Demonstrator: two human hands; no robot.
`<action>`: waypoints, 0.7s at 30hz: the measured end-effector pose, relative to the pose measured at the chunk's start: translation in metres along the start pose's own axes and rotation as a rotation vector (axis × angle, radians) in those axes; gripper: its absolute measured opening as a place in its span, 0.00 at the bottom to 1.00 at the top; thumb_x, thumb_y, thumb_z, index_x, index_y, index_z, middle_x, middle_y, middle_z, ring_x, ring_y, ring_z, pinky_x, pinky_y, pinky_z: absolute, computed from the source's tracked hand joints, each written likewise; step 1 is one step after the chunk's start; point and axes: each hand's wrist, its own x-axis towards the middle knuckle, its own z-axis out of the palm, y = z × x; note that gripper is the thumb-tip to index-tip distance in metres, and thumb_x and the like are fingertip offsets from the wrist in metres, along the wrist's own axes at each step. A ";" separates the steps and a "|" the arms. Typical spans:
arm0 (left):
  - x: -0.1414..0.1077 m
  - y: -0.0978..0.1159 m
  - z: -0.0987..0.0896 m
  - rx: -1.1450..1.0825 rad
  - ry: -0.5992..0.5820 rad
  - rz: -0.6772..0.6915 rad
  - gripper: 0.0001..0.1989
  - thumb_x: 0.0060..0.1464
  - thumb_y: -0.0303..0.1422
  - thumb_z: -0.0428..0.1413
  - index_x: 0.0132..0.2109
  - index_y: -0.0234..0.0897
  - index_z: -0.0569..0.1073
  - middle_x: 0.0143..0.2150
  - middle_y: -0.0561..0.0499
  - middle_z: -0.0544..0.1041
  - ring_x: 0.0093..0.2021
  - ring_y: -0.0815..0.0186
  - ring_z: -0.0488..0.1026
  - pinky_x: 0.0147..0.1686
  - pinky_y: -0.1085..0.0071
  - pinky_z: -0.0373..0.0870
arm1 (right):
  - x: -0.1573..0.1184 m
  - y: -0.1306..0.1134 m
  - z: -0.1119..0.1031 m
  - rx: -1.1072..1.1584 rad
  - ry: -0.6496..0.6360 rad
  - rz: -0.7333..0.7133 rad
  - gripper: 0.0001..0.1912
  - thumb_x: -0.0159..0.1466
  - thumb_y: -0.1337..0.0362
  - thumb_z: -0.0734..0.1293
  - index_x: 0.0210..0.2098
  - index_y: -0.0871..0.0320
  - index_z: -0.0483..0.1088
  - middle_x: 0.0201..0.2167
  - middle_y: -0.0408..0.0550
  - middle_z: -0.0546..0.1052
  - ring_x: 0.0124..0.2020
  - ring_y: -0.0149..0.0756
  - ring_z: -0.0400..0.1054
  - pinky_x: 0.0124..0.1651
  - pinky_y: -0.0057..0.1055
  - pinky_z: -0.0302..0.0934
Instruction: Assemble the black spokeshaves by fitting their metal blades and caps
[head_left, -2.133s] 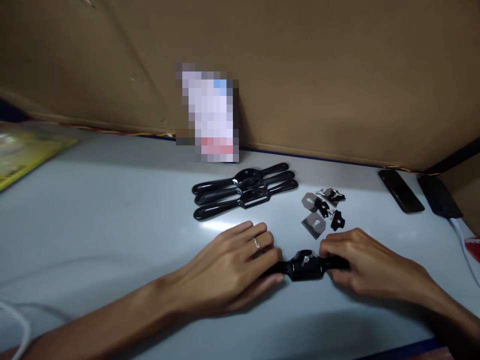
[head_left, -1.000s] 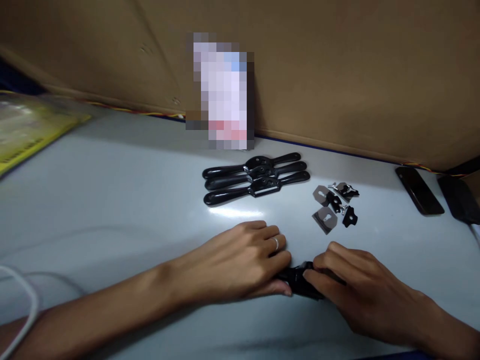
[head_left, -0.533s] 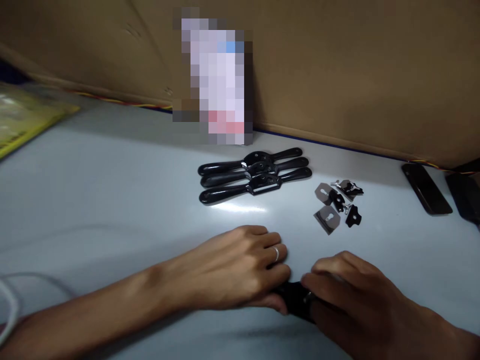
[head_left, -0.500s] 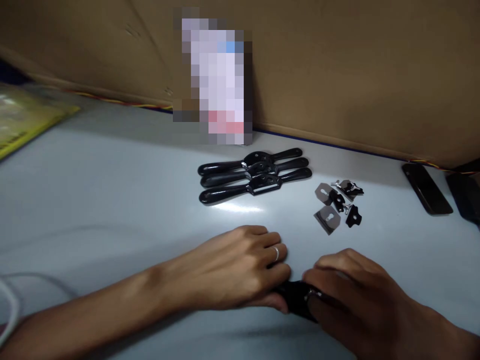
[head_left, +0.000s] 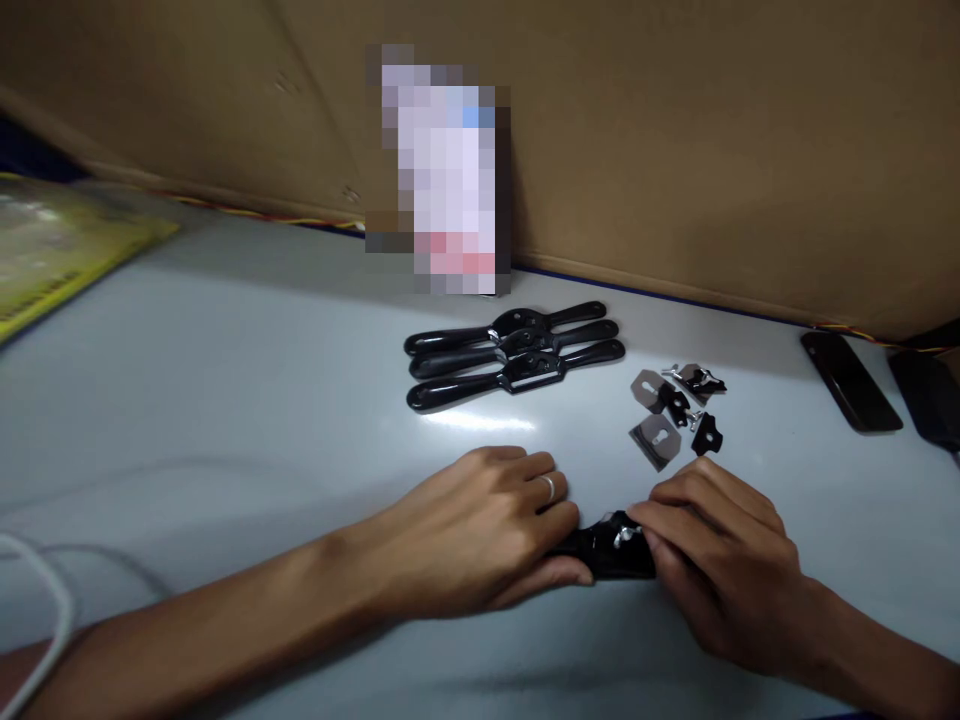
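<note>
My left hand [head_left: 487, 535], with a ring on one finger, is wrapped round the left handle of a black spokeshave [head_left: 611, 560]. A silvery thumbscrew [head_left: 624, 536] shows on the tool's middle. Around its right side close the fingers and thumb of my right hand [head_left: 724, 565], hiding that handle. Beyond my hands lie three black spokeshave bodies [head_left: 491, 382] side by side. To their right are loose parts: a steel blade [head_left: 656, 440], a black cap plate [head_left: 707, 434] and several other blades, plates and screws.
A dark phone [head_left: 853, 382] and another dark object [head_left: 926, 395] lie at the right. A yellow-edged clear bag [head_left: 67, 250] is at the far left. Cardboard [head_left: 712, 150] stands behind the grey tabletop [head_left: 247, 370], with a blurred-out item [head_left: 450, 180] against it. A white cable [head_left: 56, 600] crosses the lower left.
The held spokeshave has tilted, so its middle and thumbscrew show more plainly. My right hand has shifted up and drawn its fingers together at the tool's right side. My left hand keeps its hold.
</note>
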 end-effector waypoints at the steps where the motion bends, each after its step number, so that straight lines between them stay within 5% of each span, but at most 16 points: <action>1: 0.000 0.000 0.000 -0.003 -0.005 0.000 0.25 0.71 0.44 0.41 0.30 0.37 0.68 0.26 0.52 0.70 0.26 0.65 0.65 0.26 0.67 0.55 | -0.001 -0.001 0.001 -0.014 -0.012 0.005 0.10 0.66 0.73 0.61 0.42 0.62 0.73 0.33 0.49 0.74 0.33 0.35 0.61 0.36 0.34 0.59; 5: 0.001 0.000 0.000 -0.010 0.002 0.007 0.24 0.71 0.44 0.41 0.30 0.37 0.68 0.26 0.53 0.70 0.26 0.65 0.65 0.26 0.67 0.55 | -0.001 -0.005 0.002 -0.091 -0.131 0.046 0.11 0.68 0.66 0.63 0.47 0.61 0.72 0.37 0.51 0.75 0.38 0.39 0.63 0.42 0.38 0.62; 9: 0.001 0.000 0.001 -0.022 0.010 0.004 0.24 0.72 0.44 0.40 0.30 0.37 0.67 0.26 0.53 0.70 0.26 0.65 0.65 0.26 0.67 0.55 | 0.001 -0.004 -0.002 -0.027 -0.257 0.053 0.12 0.67 0.69 0.61 0.48 0.60 0.72 0.44 0.53 0.74 0.43 0.42 0.64 0.46 0.41 0.63; 16: -0.001 -0.001 0.002 -0.027 -0.007 0.001 0.23 0.71 0.44 0.42 0.31 0.37 0.67 0.27 0.53 0.70 0.27 0.65 0.66 0.26 0.67 0.55 | 0.001 0.000 -0.004 0.044 -0.285 -0.076 0.21 0.60 0.75 0.62 0.52 0.62 0.71 0.47 0.56 0.73 0.49 0.45 0.63 0.50 0.43 0.64; 21: 0.000 -0.001 0.001 -0.014 -0.005 0.004 0.23 0.71 0.44 0.41 0.31 0.38 0.67 0.26 0.53 0.71 0.26 0.65 0.66 0.26 0.66 0.56 | 0.002 0.000 -0.003 0.062 -0.240 -0.155 0.16 0.60 0.75 0.63 0.46 0.62 0.73 0.47 0.55 0.75 0.50 0.45 0.65 0.51 0.43 0.64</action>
